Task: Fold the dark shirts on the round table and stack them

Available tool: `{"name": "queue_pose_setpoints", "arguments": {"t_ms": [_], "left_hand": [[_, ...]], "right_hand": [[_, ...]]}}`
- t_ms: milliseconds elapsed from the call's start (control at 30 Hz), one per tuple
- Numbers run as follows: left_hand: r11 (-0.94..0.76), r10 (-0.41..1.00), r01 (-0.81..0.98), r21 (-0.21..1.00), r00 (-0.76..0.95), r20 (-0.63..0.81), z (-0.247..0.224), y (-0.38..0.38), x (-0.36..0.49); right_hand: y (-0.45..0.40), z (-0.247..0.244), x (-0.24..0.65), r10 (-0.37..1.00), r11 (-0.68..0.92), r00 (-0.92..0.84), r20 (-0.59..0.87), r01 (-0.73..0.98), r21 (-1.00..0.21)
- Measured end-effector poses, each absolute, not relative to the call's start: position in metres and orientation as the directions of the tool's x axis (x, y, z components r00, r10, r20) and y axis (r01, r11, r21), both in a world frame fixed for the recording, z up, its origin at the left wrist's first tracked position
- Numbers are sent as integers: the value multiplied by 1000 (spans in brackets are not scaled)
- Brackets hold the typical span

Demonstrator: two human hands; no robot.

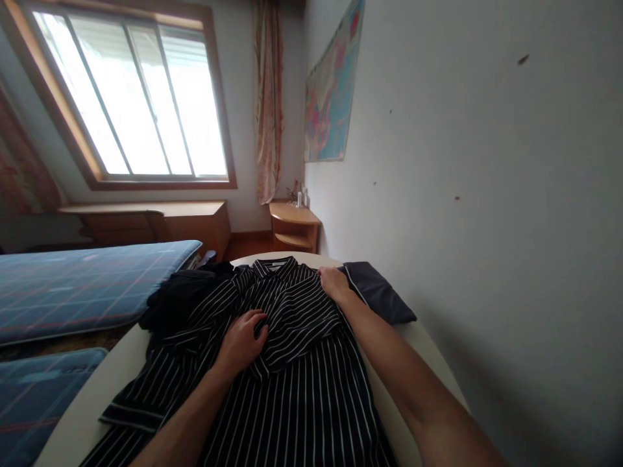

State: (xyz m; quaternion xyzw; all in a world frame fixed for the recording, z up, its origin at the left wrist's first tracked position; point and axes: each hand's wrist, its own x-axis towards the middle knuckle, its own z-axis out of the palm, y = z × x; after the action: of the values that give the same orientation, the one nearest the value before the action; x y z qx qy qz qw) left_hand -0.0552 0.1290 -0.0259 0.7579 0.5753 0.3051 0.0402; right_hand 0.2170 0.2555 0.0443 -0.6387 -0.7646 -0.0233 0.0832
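Note:
A black shirt with white stripes (pixel 302 389) lies spread out, its collar at the far side of a round, pale table (pixel 428 363). Its right-hand sleeve is folded across the chest, while the left-hand sleeve reaches out toward the near left. My left hand (pixel 243 340) rests on the shirt's middle, fingers apart, near the end of the folded sleeve. At the right shoulder, my right hand (pixel 333 283) has its fingers closed on the shirt fabric; the fingertips are partly hidden.
Dark folded cloth (pixel 377 292) lies at the table's right edge, by the white wall (pixel 487 227). Black clothing (pixel 182 295) is heaped on the left. Beyond are blue plaid mattresses (pixel 97 285), a wooden desk (pixel 195 217) under the window and a corner shelf (pixel 294 217).

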Motion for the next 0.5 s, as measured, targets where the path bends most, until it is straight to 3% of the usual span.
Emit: {"name": "queue_pose_setpoints", "arguments": {"t_ms": [300, 500], "left_hand": [[-314, 897, 843, 437, 112, 427, -22, 127, -52], [-303, 910, 841, 448, 115, 399, -17, 126, -51]], "right_hand": [[303, 29, 213, 957, 280, -276, 89, 959, -36], [312, 47, 223, 958, 267, -265, 111, 964, 0]]}}
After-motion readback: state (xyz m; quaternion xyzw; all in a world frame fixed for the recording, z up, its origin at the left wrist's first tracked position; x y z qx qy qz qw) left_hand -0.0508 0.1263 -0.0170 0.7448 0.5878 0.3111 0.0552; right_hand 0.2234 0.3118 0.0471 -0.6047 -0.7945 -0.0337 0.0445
